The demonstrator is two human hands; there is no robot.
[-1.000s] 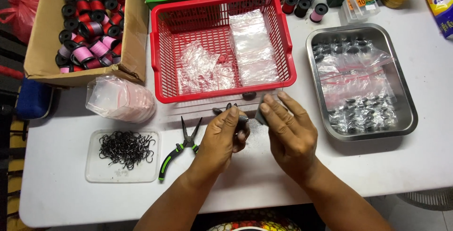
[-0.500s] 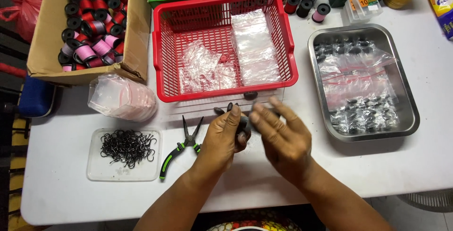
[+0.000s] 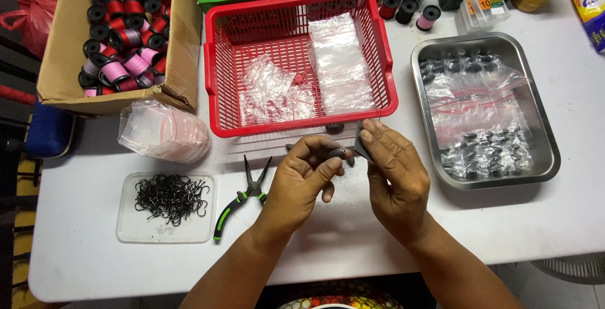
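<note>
Pinching small dark sinker (image 3: 336, 153) in left hand (image 3: 302, 180) fingertips, frame centre | right hand (image 3: 394, 176) fingers closed on small clear bag (image 3: 361, 140) | red basket (image 3: 214, 104) just above | green-handled pliers (image 3: 242, 197) left.

A single head-worn camera looks steeply down from above the near edge of the white table (image 3: 554, 233), close enough that the tabletop fills almost the whole view. It faces away from the wearer, toward the red basket (image 3: 217, 88) at upper centre. Both forearms enter from the bottom edge, below the basket. No second view shares the scene.
</note>
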